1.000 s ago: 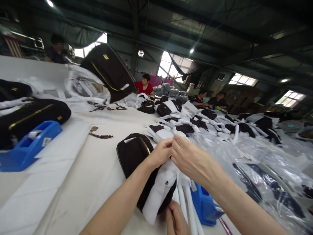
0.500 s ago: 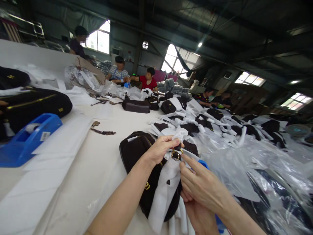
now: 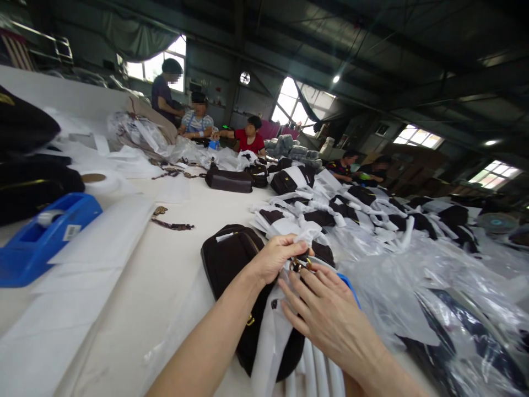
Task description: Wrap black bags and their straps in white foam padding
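blk bag (image 3: 223, 262) lies slanted on wht table (image 3: 177, 259), near middle, contents hidden; gold emblem (image 3: 250, 320) on front. left hand (image 3: 275, 258) thumb + fingers pinched tight on dark strap end (image 3: 303, 256) by gold buckle (image 3: 298, 266), over bag's right side. right hand (image 3: 326, 309) fingers spread n bent over buckle n wht foam wrap (image 3: 268, 344); thumb hidden, can't tell if it grips. wrap hangs down over bag to near side

left: blue tape dispenser (image 3: 49, 251) w/ wht tape roll (image 3: 48, 218) in it, layered wht foam sheets (image 3: 99, 237) just right of it. right: clear plastic bags (image 3: 384, 275), dark items (image 3: 454, 322) inside, type unclear b/c glare. blue thing (image 3: 350, 288) mostly hid behind right hand, can't ID. wht tubes (image 3: 320, 375) near, right of bag. far right: pile of blk bags (image 3: 361, 193) part-wrapped in wht, insides hidden. far mid: dark pouch (image 3: 229, 180) on table, contents hidden. few ppl (image 3: 250, 144) at far side
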Demonstrator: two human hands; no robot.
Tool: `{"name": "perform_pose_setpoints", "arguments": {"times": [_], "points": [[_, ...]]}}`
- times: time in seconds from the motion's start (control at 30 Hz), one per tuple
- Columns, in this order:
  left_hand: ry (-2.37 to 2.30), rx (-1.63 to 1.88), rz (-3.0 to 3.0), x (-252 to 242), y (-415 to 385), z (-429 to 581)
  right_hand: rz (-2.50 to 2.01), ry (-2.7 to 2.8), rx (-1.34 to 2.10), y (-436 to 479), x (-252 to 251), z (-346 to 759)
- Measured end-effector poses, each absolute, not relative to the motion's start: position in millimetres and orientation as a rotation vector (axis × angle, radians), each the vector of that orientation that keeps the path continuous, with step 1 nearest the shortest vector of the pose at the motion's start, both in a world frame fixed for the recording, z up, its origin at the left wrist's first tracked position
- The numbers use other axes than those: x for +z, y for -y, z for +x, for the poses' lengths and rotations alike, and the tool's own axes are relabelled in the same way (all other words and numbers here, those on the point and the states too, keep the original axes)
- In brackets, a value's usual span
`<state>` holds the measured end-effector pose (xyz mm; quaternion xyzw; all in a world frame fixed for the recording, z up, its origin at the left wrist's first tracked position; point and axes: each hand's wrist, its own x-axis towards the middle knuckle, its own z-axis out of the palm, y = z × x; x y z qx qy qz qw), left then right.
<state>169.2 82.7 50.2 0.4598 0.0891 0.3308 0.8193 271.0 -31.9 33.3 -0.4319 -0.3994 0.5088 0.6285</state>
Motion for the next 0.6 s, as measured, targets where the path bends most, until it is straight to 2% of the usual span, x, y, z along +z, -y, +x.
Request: {"name": "perform_pose_setpoints", "arguments": {"times": [0.6], "points": [[-0.246,0.686,1.052,57,-78,166,-0.997,0.574,1.288,62,25,263]]}}
